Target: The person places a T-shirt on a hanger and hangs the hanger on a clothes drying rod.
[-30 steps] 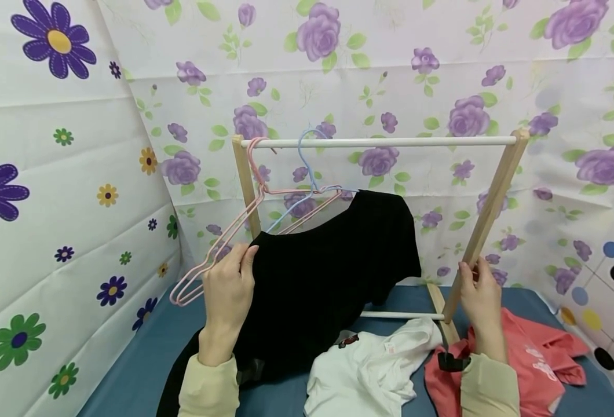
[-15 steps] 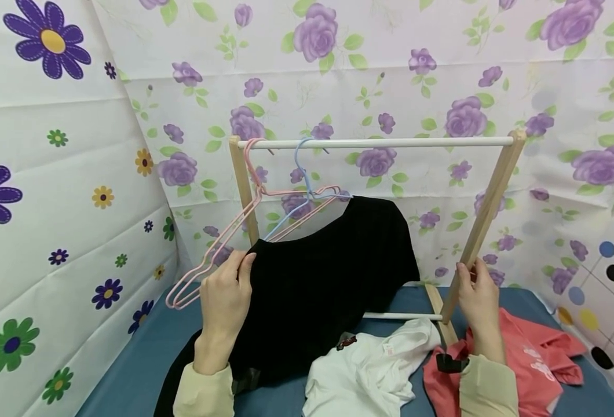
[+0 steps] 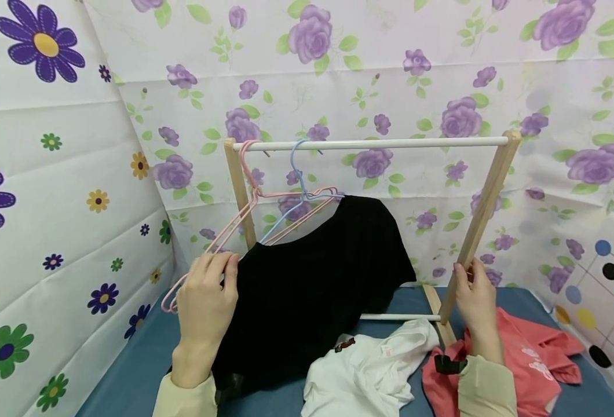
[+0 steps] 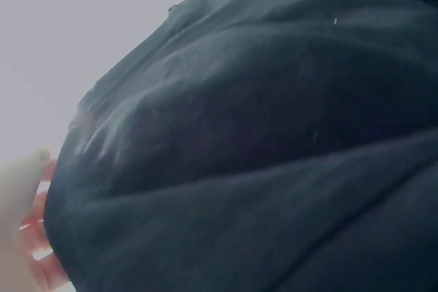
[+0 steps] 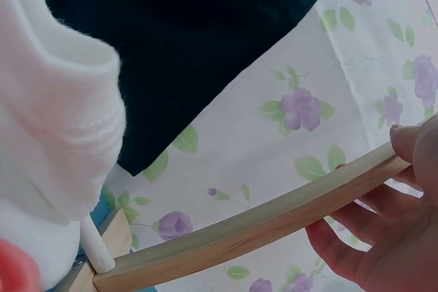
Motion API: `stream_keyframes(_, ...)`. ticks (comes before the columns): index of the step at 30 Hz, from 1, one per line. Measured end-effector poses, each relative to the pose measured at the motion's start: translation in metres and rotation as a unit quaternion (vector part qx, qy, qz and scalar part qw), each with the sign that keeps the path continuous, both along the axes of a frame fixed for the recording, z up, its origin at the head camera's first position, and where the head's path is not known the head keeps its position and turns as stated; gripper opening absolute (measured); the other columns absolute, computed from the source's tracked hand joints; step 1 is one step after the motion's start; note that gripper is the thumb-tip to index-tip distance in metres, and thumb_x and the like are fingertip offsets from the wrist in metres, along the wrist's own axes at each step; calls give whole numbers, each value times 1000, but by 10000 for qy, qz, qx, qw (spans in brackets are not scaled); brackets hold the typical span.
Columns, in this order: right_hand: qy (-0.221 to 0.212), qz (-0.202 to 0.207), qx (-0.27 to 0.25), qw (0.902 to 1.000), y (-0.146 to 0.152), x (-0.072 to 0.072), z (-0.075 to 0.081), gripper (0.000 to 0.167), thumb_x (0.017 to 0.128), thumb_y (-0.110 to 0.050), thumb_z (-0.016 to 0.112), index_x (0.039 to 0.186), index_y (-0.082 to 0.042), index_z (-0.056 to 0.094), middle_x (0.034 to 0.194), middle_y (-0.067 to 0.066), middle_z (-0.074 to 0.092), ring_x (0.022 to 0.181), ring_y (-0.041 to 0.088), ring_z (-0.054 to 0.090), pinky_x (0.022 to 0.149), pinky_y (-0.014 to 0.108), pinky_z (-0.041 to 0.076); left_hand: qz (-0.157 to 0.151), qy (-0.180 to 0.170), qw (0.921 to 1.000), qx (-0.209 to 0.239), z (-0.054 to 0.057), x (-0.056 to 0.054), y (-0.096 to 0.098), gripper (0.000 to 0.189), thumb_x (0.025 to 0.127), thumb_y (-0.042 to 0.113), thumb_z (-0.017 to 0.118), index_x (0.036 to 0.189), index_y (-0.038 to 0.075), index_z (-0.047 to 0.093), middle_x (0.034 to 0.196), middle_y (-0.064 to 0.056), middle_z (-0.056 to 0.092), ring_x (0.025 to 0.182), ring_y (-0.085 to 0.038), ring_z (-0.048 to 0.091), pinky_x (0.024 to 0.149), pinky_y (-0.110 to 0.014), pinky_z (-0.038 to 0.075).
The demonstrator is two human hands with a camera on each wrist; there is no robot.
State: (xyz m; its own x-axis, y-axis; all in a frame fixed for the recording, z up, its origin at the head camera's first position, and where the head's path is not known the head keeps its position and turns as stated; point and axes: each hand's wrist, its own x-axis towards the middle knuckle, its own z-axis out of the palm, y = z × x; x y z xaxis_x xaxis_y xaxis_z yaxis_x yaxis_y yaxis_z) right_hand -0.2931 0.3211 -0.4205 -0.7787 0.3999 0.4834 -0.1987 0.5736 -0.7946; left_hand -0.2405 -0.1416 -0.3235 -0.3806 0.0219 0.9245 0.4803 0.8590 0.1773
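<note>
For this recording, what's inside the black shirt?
The blue hanger: its hook and part of its sloping arms show above. The black shirt covers the rest, so anything else inside would be hidden.

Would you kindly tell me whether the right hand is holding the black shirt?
No, the right hand grips the wooden post, apart from the black shirt.

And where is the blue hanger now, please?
In the head view, the blue hanger hooks over the left half of the white rail, beside the pink hangers, partly inside the black shirt.
</note>
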Motion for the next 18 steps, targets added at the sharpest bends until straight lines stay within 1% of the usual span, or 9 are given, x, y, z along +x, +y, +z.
stream_keyframes(1, 8, -10, -3, 10000, 0, 0, 0, 47, 105, -36, 42, 139, -3, 45, 125, 27, 56, 115, 43, 55, 86, 61, 46, 54, 20, 10000, -11, 2, 1, -2, 21, 100, 20, 59, 93, 3, 68, 81, -11, 60, 72, -30, 58, 54, -45, 48)
stream_keyframes(4, 8, 0, -9, 10000, 0, -1, -1, 47, 105, -37, 42, 139, -4, 45, 125, 27, 56, 114, 43, 56, 86, 61, 46, 221, 113, 9997, 31, 4, 2, -10, 15, 97, 15, 63, 94, 1, 69, 84, -12, 61, 76, -32, 59, 55, -48, 49)
stream_keyframes(8, -4, 37, 7, 10000, -1, -2, -2, 47, 105, -37, 42, 139, -4, 45, 125, 28, 56, 114, 44, 56, 86, 62, 46, 445, 142, 9989, 95, 6, 4, -19, 9, 92, 8, 69, 96, 1, 71, 87, -14, 64, 77, -33, 59, 50, -49, 48)
stream_keyframes(14, 2, 13, -61, 10000, 0, -1, -3, 47, 105, -36, 42, 140, -5, 44, 126, 28, 55, 114, 45, 55, 86, 62, 46, 893, -183, 9958, -62, 7, 4, -27, 13, 91, 14, 71, 96, 3, 73, 90, -15, 68, 76, -33, 57, 45, -49, 47)
stream_keyframes(16, 7, 25, -73, 10000, 0, -1, -2, 47, 105, -36, 42, 140, -4, 44, 126, 28, 55, 114, 45, 55, 86, 62, 46, 969, -304, 9948, -82, 6, 4, -28, 14, 90, 16, 73, 96, 3, 74, 88, -15, 69, 74, -33, 56, 43, -48, 46)
stream_keyframes(18, -10, 45, -75, 10000, 0, 0, -2, 47, 105, -36, 42, 140, -4, 44, 127, 28, 55, 114, 46, 55, 86, 62, 46, 983, -390, 9944, -76, 5, 5, -30, 15, 89, 16, 74, 97, 4, 74, 87, -14, 70, 72, -32, 55, 41, -47, 44)
